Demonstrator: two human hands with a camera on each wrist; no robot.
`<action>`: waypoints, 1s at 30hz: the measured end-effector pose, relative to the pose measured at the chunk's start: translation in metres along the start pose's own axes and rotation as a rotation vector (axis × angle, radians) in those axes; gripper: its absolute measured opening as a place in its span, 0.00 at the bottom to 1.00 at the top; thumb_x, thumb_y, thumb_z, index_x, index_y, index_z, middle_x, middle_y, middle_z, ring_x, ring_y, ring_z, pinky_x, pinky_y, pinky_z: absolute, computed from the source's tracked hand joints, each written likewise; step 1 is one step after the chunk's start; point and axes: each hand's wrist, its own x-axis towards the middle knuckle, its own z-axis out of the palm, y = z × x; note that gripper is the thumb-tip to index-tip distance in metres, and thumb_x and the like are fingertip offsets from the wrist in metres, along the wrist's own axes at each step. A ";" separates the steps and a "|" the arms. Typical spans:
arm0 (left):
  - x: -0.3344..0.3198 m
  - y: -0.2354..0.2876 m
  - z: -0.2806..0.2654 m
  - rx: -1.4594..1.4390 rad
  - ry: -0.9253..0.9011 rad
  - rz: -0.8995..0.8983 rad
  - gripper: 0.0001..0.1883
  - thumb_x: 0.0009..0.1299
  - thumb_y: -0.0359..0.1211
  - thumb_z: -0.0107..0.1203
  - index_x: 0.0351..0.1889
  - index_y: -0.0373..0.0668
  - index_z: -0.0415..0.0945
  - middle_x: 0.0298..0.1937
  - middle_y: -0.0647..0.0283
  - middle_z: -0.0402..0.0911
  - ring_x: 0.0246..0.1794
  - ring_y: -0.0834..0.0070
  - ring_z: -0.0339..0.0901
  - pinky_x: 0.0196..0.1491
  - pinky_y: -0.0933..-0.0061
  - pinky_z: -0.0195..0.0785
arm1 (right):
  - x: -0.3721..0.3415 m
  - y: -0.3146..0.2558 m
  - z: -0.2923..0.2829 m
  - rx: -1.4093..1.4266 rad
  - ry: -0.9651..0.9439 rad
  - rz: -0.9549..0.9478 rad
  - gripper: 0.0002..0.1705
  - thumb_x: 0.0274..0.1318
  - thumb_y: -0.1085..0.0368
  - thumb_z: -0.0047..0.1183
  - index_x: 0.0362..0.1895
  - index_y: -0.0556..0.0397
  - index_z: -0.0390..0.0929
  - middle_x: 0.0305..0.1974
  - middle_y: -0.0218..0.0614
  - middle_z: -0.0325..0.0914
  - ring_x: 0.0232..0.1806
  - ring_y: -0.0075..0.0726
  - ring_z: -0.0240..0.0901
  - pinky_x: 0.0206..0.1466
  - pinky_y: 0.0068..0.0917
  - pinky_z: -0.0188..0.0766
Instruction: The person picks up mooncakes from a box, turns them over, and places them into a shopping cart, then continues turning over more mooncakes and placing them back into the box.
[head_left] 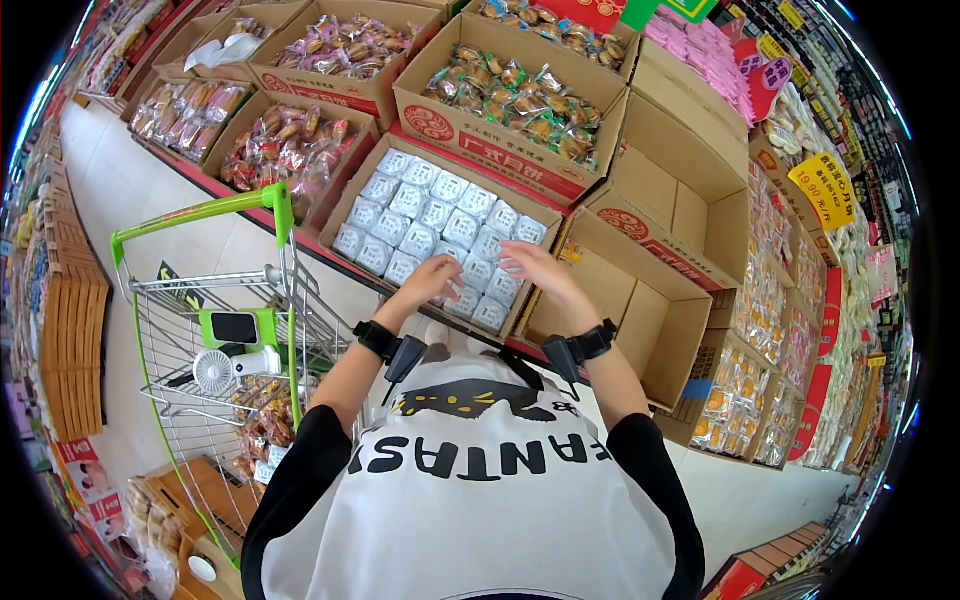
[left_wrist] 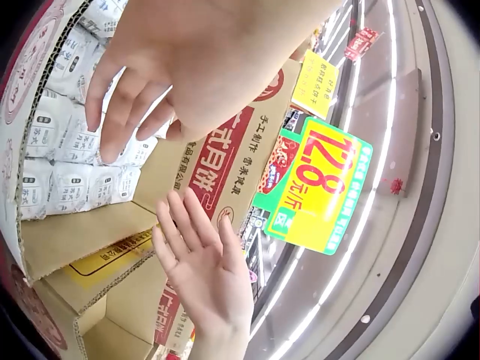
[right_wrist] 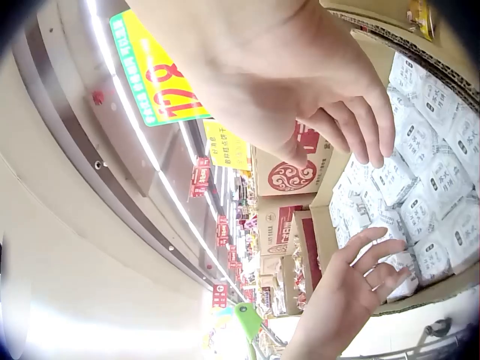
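Note:
Rows of white-wrapped round cakes (head_left: 408, 200) fill a cardboard box (head_left: 338, 215) in front of the person. Over the near part of these rows is the left hand (head_left: 432, 282), its fingers loosely bent and holding nothing. Close to the box's right side, the right hand (head_left: 540, 270) reaches over the cakes with fingers spread and nothing in its grasp. Seen from the left wrist, the right hand (left_wrist: 206, 262) shows its bare palm. In the right wrist view the left hand (right_wrist: 349, 289) has relaxed fingers beside the wrapped cakes (right_wrist: 416, 172).
A green-handled shopping cart (head_left: 200, 215) with bagged goods and a small white fan (head_left: 214, 371) stands at left. Boxes of packaged cakes (head_left: 520, 100) rise behind. Right of the white cakes are two largely bare cardboard boxes (head_left: 655, 330). A yellow price sign (left_wrist: 319, 184) hangs above.

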 end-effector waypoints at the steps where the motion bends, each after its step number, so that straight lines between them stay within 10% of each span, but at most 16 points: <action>1: 0.001 0.000 0.000 -0.045 0.002 0.015 0.11 0.63 0.34 0.41 0.36 0.36 0.67 0.26 0.59 0.75 0.17 0.75 0.73 0.24 0.80 0.65 | 0.004 0.001 0.001 -0.026 -0.006 -0.006 0.24 0.55 0.53 0.39 0.50 0.57 0.64 0.42 0.33 0.70 0.42 0.27 0.67 0.42 0.22 0.64; 14: 0.023 0.004 -0.016 0.012 0.060 -0.142 0.12 0.61 0.36 0.40 0.36 0.40 0.68 0.24 0.58 0.76 0.18 0.78 0.72 0.19 0.84 0.57 | 0.051 -0.011 0.003 0.002 0.068 0.042 0.26 0.55 0.48 0.38 0.47 0.57 0.65 0.41 0.38 0.70 0.41 0.31 0.68 0.41 0.25 0.64; 30: 0.081 -0.032 -0.009 -0.077 0.305 -0.104 0.10 0.60 0.32 0.44 0.39 0.39 0.63 0.31 0.65 0.66 0.33 0.78 0.67 0.37 0.75 0.66 | 0.117 0.031 0.004 0.329 0.252 0.071 0.33 0.55 0.47 0.38 0.54 0.62 0.57 0.53 0.46 0.59 0.55 0.40 0.56 0.52 0.33 0.60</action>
